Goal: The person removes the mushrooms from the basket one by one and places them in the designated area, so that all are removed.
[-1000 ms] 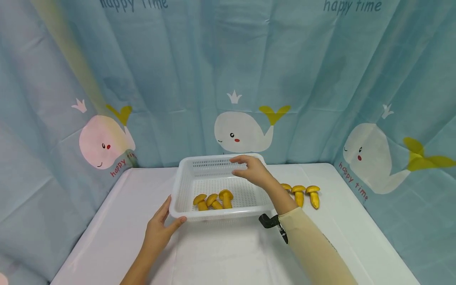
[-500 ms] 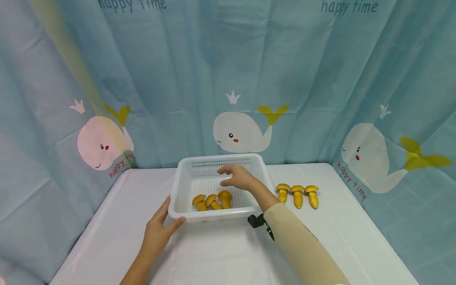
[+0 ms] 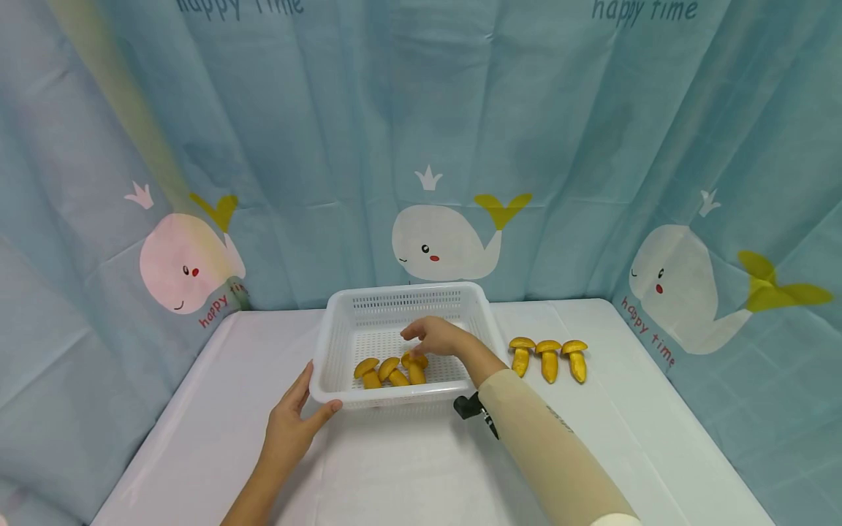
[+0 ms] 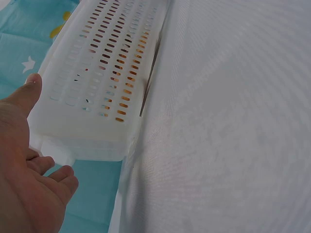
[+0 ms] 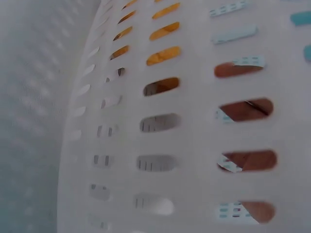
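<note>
A white perforated plastic basket (image 3: 483, 314) stands on the table, with three yellow mushrooms inside near its front wall. My left hand (image 3: 289, 427) holds the basket's front left corner, thumb on the front rim and fingers along the left side. In the left wrist view that hand (image 4: 29, 165) shows its fingers bent at the corner. My right hand (image 3: 437, 337) reaches over the basket's right side; thumb and fingers are parted just above the rightmost mushroom (image 3: 417, 372) inside. Whether the thumb touches its cap I cannot tell. Through slots in the basket wall (image 5: 194, 145), the right wrist view shows bits of hand and mushroom.
Right of the basket, three more yellow mushrooms (image 3: 549, 361) lie in a row on the white table (image 3: 395, 467). A blue curtain (image 3: 329, 146) with whale prints hangs behind the table and along both sides.
My right hand has moved left and down from the basket's back right towards the rightmost mushroom inside. The left hand has stayed at the corner, and the mushrooms have not moved.
</note>
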`<state>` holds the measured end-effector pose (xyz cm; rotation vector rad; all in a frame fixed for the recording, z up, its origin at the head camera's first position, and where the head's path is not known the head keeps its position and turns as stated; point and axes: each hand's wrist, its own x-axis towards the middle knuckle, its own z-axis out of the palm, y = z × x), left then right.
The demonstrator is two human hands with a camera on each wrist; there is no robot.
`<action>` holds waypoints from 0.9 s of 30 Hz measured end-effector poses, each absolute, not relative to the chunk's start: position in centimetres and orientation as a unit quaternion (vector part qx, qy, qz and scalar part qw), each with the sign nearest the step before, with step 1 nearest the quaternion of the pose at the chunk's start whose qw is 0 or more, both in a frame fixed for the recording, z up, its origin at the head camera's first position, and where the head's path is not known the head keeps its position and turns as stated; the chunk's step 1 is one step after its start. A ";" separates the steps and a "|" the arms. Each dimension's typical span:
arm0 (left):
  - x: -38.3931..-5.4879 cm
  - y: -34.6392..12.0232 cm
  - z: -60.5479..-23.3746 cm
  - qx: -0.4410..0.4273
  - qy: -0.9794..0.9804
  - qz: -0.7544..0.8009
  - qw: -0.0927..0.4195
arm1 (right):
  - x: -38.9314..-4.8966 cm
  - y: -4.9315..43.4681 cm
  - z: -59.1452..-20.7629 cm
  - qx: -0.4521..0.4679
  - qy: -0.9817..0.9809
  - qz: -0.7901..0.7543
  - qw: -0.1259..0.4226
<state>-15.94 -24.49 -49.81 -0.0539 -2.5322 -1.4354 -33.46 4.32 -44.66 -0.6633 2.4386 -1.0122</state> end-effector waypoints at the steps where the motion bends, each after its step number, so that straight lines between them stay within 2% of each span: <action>1: -15.9 -24.5 -49.8 -0.019 -0.864 -0.490 0.114 | -33.5 4.4 -44.7 -0.238 0.877 -0.360 0.210; 27: -15.9 -24.5 -50.0 -0.011 -0.874 -0.471 0.119 | -33.8 4.6 -45.7 -0.211 0.898 -0.330 0.199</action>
